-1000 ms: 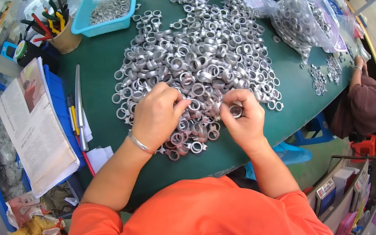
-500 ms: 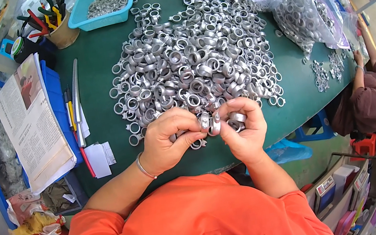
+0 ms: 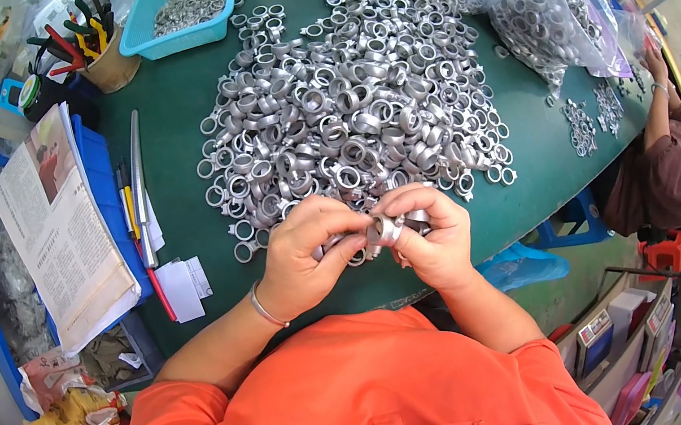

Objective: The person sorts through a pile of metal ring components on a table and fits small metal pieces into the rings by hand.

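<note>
My left hand (image 3: 304, 253) and my right hand (image 3: 437, 241) meet in front of me at the near edge of a large heap of silvery metal rings (image 3: 335, 130). One metal ring (image 3: 382, 231) is pinched between the fingertips of both hands, tilted so that its opening shows in part. More rings (image 3: 418, 222) sit in the curled fingers of my right hand. Under the fingers of my left hand another ring (image 3: 356, 257) shows in part; whether that hand holds it I cannot tell.
The green table (image 3: 173, 142) bears a light blue basket (image 3: 187, 37) of small rings, bagged rings (image 3: 540, 27), a tool pot (image 3: 112, 66), and a long metal rod (image 3: 139, 180). Newspapers (image 3: 58, 235) lie at left. A person in brown (image 3: 653, 176) works at right.
My two hands have drawn closer together, the right moving slightly left. The ring at the fingertips has turned, and the rings in my right hand are more covered by its fingers.
</note>
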A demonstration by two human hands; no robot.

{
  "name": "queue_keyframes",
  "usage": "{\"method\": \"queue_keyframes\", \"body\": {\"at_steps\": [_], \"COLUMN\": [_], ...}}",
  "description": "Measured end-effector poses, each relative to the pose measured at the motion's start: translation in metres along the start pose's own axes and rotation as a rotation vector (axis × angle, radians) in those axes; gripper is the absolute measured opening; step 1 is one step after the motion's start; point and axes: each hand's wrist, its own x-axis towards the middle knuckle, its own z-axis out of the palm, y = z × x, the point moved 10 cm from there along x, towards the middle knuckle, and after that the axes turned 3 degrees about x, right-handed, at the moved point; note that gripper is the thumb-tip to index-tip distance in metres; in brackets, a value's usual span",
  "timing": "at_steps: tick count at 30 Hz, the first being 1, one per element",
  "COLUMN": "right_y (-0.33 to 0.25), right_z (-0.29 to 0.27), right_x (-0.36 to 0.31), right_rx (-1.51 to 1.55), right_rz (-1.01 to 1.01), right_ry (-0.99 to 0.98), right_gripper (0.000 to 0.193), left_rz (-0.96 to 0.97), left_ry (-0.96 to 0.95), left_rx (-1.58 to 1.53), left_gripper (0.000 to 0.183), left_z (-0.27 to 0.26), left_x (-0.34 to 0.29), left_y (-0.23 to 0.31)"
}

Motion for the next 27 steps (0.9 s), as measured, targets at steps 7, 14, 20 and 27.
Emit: {"method": "queue_keyframes", "body": {"at_steps": [7, 14, 20, 27], "right_y": [0.04, 0.061, 0.023, 0.033], "right_z": [0.028, 0.02, -0.049, -0.234], "right_x": [-0.008, -0.012, -0.047, -0.196], "right_rx": [0.726, 0.782, 1.383, 1.11], "right_rz": [0.5, 0.474, 0.363, 0.012], "right_ry": [-0.055, 0.084, 0.148, 1.012], "right_gripper": [0.024, 0.037, 0.032, 0.022], "left_rz": [0.158, 0.41, 0.437, 0.054], "left_ry": [0.428, 0.098, 0.116, 0.155], "left_rx": [0.132, 0.496, 0.309, 0.082], "left_gripper": [0.02, 0.019, 0.015, 0.009], "left_z": [-0.027, 0.043, 0.021, 0.005], "left_x": [-0.004, 0.031, 0.026, 0.016], "left_y": [0.026, 0.073, 0.071, 0.014]}}
